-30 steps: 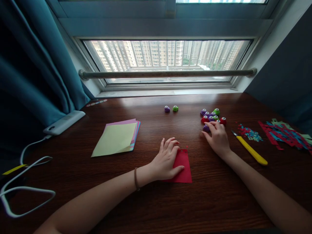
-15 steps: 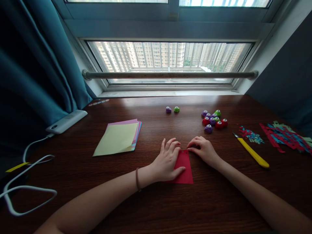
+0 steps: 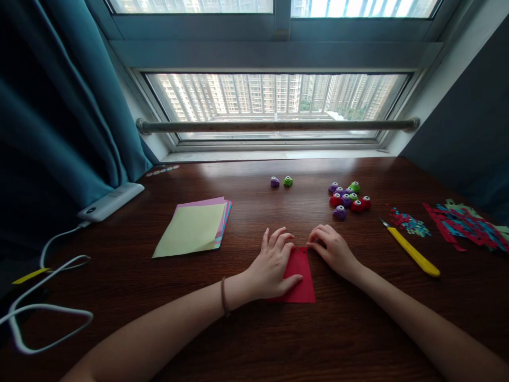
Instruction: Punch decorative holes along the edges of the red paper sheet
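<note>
A folded red paper [image 3: 300, 281] lies on the dark wooden desk [image 3: 254, 329] in front of me. My left hand [image 3: 273, 265] rests flat on its left half, fingers spread, pressing it down. Beside it, my right hand [image 3: 333, 249] sits at the paper's upper right corner with the fingertips curled against that edge. Neither hand has the paper lifted off the desk.
A stack of coloured paper sheets [image 3: 193, 229], yellow on top, lies to the left. Small craft punches [image 3: 347, 198] cluster at the back right, two more punches [image 3: 280, 181] stand apart. A yellow craft knife [image 3: 411, 252], paper scraps [image 3: 465, 222], a white charger [image 3: 110, 201] and cable [image 3: 43, 310] are nearby.
My right hand left the cluster of punches and came back left to the red paper's upper right corner. The left hand stayed pressed on the paper.
</note>
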Tool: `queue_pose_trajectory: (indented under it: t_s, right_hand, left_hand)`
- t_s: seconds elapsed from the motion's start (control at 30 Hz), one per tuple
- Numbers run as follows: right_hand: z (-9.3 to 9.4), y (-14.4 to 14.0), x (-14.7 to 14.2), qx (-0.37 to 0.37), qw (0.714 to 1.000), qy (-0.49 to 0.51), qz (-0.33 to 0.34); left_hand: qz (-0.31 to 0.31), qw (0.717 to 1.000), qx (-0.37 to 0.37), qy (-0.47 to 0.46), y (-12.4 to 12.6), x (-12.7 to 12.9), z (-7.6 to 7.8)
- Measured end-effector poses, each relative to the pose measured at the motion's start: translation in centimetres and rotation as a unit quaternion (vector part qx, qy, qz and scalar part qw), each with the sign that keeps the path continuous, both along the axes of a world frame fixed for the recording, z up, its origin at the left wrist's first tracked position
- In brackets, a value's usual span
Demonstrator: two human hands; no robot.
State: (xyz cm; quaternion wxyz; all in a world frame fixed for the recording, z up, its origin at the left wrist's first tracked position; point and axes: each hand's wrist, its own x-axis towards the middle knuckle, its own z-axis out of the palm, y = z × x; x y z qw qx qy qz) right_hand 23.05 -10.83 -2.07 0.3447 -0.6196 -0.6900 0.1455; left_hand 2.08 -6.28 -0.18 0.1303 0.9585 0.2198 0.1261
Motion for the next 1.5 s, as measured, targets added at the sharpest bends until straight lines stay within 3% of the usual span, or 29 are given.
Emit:
queue_pose_trajectory:
  t_s: [0.1, 0.2, 0.33, 0.4, 0.57, 0.77, 0.87, 1.0, 1.1, 1.17, 1.23, 1.33, 1.43, 1.5]
  right_hand:
    - [0.6, 0.1, 1.3, 0.017, 0.999, 0.021, -0.047]
    - [1.7, 0.3, 4.3, 0.051, 0.990, 0.042, -0.126]
    - [3.1, -0.2, 10.4, 0.153, 0.944, 0.035, -0.289]
    - [3.3, -0.9, 13.7, 0.170, 0.926, 0.024, -0.335]
    - [3.0, -2.9, 19.6, 0.162, 0.887, -0.084, -0.424]
    - [2.8, -3.6, 21.5, 0.088, 0.869, -0.119, -0.471]
    - [2.8, -3.7, 21.4, 0.109, 0.868, -0.118, -0.469]
    - [3.3, -3.8, 20.1, 0.193, 0.878, -0.129, -0.418]
    - [4.2, -3.0, 17.5, 0.231, 0.891, -0.068, -0.386]
    - [4.9, -1.8, 14.7, 0.213, 0.914, 0.003, -0.345]
    - [5.4, 0.2, 11.4, 0.156, 0.945, 0.050, -0.282]
    - [5.1, 4.4, 6.7, 0.110, 0.975, 0.036, -0.189]
    - [3.5, 9.9, 3.4, 0.088, 0.990, 0.016, -0.113]
    - [2.1, 13.6, 2.1, 0.079, 0.992, 0.000, -0.098]
  left_hand:
    - [-0.001, 1.000, 0.000, -0.004, 0.0, 0.0, 0.1]
    - [-0.003, 1.000, 0.000, -0.010, 0.1, -0.1, 0.1]
    - [-0.004, 1.000, -0.001, -0.008, 0.1, -0.1, 0.0]
    - [-0.004, 1.000, -0.001, -0.006, 0.1, 0.0, 0.0]
    - [-0.002, 1.000, 0.007, -0.008, 0.0, 0.0, 0.0]
    - [0.000, 1.000, 0.013, -0.015, 0.0, 0.0, -0.1]
    - [-0.001, 1.000, 0.014, -0.021, 0.0, -0.1, -0.1]
    - [-0.002, 1.000, 0.013, -0.027, 0.0, -0.1, -0.2]
    - [-0.001, 1.000, 0.010, -0.025, 0.1, -0.1, -0.2]
    - [0.000, 1.000, 0.008, -0.023, 0.0, -0.2, -0.3]
    - [0.000, 1.000, 0.007, -0.026, 0.0, -0.2, -0.3]
    - [0.000, 0.999, 0.004, -0.038, 0.0, -0.2, -0.3]
    - [0.000, 0.999, 0.000, -0.046, 0.0, -0.3, -0.2]
    - [-0.002, 0.999, 0.000, -0.046, 0.0, -0.3, -0.1]
